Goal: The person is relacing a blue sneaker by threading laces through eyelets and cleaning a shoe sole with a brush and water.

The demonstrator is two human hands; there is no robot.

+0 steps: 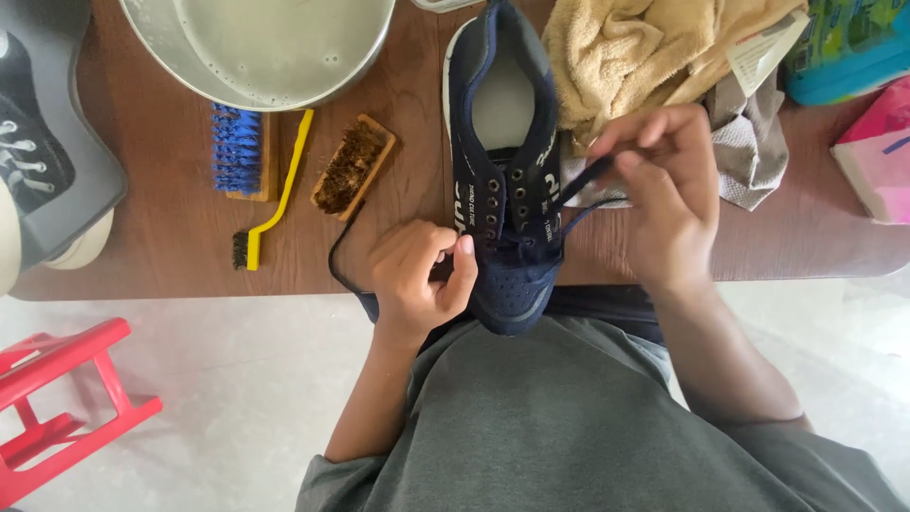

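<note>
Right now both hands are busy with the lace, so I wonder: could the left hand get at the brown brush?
Probably yes. The left hand rests by the shoe, and the brown brush lies just beyond it on bare table, only a loose lace end between.

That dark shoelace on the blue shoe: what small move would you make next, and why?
Probably draw the lace on through with the right hand, which pinches it above the shoe, while the left hand steadies the toe end; most eyelets look empty.
</note>
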